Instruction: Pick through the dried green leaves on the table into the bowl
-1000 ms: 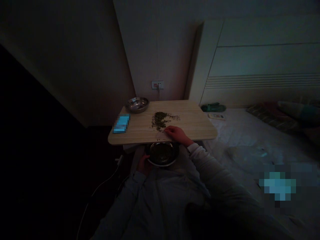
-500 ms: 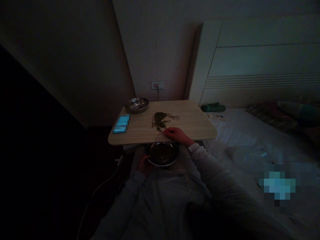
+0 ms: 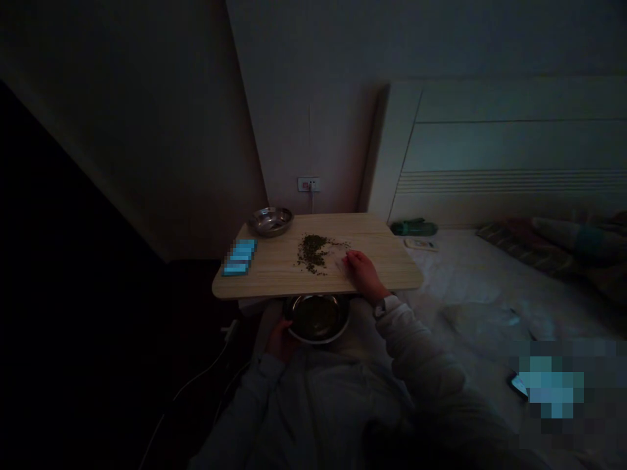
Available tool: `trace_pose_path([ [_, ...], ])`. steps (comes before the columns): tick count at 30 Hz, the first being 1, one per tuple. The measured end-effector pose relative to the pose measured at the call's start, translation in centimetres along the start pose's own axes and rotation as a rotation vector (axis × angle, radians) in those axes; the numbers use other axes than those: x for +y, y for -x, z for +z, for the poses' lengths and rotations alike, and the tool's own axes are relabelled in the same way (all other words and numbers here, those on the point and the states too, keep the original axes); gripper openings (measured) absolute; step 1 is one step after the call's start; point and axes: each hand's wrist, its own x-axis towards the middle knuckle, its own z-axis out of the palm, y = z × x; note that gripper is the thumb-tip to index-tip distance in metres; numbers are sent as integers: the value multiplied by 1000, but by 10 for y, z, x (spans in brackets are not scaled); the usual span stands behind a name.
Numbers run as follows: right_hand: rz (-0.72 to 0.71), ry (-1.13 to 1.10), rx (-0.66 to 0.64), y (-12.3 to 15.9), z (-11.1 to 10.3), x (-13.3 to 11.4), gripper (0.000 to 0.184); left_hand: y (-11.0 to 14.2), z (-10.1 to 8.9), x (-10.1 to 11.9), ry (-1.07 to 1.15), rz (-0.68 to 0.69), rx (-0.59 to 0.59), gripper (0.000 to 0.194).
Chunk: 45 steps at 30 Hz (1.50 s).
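Observation:
My left hand (image 3: pixel 280 341) grips the left rim of a metal bowl (image 3: pixel 317 320), which sits just below the table's front edge. The bowl's inside is dark, and its contents are hard to make out. Over the small wooden table (image 3: pixel 274 277), my right hand (image 3: pixel 363 274) pinches a thin translucent piece of plastic (image 3: pixel 341 264). Left of that piece lies a spread-out pile of small dark green beans or seeds (image 3: pixel 312 251), with some grains scattered toward the right hand.
A second steel bowl (image 3: pixel 271 223) stands at the table's back left corner, with a lit phone (image 3: pixel 240 257) in front of it. To the right, a green bottle (image 3: pixel 415 227) and a pale remote (image 3: pixel 421 245) lie on the bed (image 3: pixel 455 274). A white cable (image 3: pixel 191 378) hangs at left.
My right hand has moved from the table's front edge to the right and farther in, carrying the plastic piece. My left hand stays on the bowl. The view has tilted up slightly.

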Motion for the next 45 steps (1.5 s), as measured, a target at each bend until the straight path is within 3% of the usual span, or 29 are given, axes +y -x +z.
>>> trace_pose_path([
  [7,108,-143,95,-3,-2,-7,18,0,0,-2,10,11,-23,14],
  [10,134,-158,146,-4,-6,-16,18,1,1,-1,0,-15,43,13],
  [12,98,-112,156,-3,-7,-23,22,2,2,-1,28,25,13,15],
  [15,-114,175,99,7,-4,-32,24,2,2,-1,19,17,-10,15],
  [19,-444,703,-198,23,3,-39,22,1,2,-2,18,10,-11,15],
  [21,-530,896,-301,28,7,-40,27,1,3,-2,15,15,-27,16],
  [24,-593,1064,-353,31,13,-44,32,4,4,-1,11,2,18,15],
  [32,-573,1201,-407,32,20,-51,32,3,4,-1,16,33,-14,20],
  [45,-559,1206,-381,23,22,-37,35,3,2,-1,8,-21,4,12],
])
